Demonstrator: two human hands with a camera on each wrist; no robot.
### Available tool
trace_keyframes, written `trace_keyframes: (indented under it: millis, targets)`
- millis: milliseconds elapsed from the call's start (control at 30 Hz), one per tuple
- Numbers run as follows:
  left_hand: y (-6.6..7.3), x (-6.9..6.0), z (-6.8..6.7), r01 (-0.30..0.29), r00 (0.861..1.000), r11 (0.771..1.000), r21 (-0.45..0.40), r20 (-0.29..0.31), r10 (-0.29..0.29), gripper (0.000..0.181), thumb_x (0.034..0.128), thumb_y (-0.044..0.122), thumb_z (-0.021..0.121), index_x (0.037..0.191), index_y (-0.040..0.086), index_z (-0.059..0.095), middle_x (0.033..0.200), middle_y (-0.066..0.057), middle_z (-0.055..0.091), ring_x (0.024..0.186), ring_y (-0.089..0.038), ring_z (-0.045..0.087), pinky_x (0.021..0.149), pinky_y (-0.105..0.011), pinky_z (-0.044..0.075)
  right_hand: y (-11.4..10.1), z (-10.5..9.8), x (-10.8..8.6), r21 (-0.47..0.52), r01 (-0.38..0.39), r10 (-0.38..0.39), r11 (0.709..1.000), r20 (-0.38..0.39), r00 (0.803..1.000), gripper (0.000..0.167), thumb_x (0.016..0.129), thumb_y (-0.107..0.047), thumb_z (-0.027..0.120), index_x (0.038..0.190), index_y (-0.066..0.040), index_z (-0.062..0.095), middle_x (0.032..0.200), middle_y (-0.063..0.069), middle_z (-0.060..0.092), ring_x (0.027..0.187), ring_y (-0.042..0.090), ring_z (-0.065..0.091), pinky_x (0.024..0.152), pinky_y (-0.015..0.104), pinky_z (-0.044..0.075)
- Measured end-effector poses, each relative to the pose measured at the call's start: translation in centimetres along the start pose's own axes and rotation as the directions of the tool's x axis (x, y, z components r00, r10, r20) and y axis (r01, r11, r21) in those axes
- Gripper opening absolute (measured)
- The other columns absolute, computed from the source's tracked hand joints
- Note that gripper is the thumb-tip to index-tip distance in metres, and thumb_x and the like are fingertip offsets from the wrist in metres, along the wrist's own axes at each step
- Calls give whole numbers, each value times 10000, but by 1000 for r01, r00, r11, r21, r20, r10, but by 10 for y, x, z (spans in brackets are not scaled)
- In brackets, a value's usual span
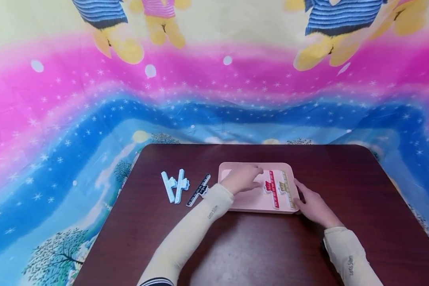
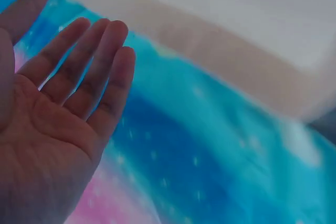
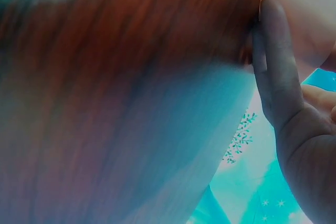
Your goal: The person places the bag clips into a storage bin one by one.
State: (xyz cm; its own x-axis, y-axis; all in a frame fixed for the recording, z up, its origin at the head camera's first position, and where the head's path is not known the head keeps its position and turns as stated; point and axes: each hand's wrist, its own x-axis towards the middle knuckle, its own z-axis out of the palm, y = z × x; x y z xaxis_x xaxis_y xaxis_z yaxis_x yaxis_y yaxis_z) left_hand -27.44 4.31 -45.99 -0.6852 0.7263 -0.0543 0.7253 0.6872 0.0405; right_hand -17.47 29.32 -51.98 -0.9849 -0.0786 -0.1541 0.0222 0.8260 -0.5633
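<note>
My left hand [image 1: 241, 179] is over the pink tray [image 1: 257, 209], to the left of a red clip [image 1: 273, 194] with a piano-key pattern. In the left wrist view the left hand [image 2: 68, 98] has its fingers extended, with nothing in the palm. A gold clip [image 1: 288, 190] of the same shape lies in the tray, right of the red one. At the tray's right side my right hand [image 1: 316, 204] touches the wall near the front corner. Straight fingers [image 3: 281, 61] lie along the tray's outer side in the right wrist view.
Left of the tray, a black piano-key clip [image 1: 197, 191] and two light blue clips [image 1: 168, 187] lie on the dark brown table [image 1: 250, 246]. A printed cloth [image 1: 214, 87] with pink and blue bands hangs behind the table.
</note>
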Motion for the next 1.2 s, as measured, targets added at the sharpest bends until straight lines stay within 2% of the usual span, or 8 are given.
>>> trace_keyframes:
  millis: [133,267,400,533,633,900,1033,1200]
  targets:
    - [-26,-31,-8,13,999,998,64,-46,-11,416,987,357,707,1365,187,666,1347,18,690,1225,-180,658,1030,-336,534,2,0,-1,-3,1,-1,1000,-2,1000,751,1026,-163,595,1634,2,186,1597,365,311,1441,564,347,1129,709,339]
    - [-59,-70,-3,40,996,998,57,-80,-35,396,987,274,712,1362,154,665,1333,-21,690,1212,-230,654,1018,-394,544,2,1,-2,4,3,-3,1000,-4,1000,748,1023,-156,601,1631,5,196,1587,369,324,1426,554,376,1121,707,352]
    - [-86,-104,2,68,997,998,15,-31,-67,455,942,213,758,1379,136,656,1328,-59,684,1211,-267,645,1003,-433,549,2,1,-2,-10,8,-8,1000,-13,1000,747,1017,-146,605,1624,21,203,1573,380,336,1412,558,390,1110,704,366]
    - [-103,-125,9,92,995,995,-43,37,-90,589,826,176,876,1377,149,667,1356,-65,670,1255,-280,613,1028,-475,532,3,1,-1,-9,7,-7,1000,-16,1000,747,1018,-146,599,1626,20,197,1579,377,329,1422,562,373,1116,705,359]
    - [-110,-131,18,93,994,994,-56,58,-90,625,776,168,920,1354,179,683,1358,-37,670,1261,-255,596,1047,-468,520,3,1,0,-3,1,-1,1000,-16,1000,745,1021,-156,589,1629,11,193,1592,368,317,1434,555,364,1127,703,348]
    - [-115,-130,38,48,997,998,-34,54,-47,548,812,126,888,1321,208,699,1327,-2,694,1234,-213,630,1053,-396,533,3,3,0,5,-11,11,1000,-9,1000,750,1030,-171,581,1639,-11,173,1599,357,315,1424,534,390,1122,701,359]
    - [-116,-129,41,40,998,999,-8,44,-39,494,843,120,865,1305,209,715,1306,-1,709,1223,-199,642,1060,-373,531,2,3,0,23,-24,24,999,-1,1000,757,1037,-182,579,1645,-25,156,1612,344,303,1427,522,388,1130,699,352]
    - [-116,-130,40,30,999,999,-26,38,-29,457,860,131,854,1295,192,725,1292,-19,713,1221,-218,638,1075,-396,521,2,2,-2,13,14,-13,1000,-26,1000,735,1027,-157,579,1629,12,194,1593,356,330,1433,534,385,1131,688,359]
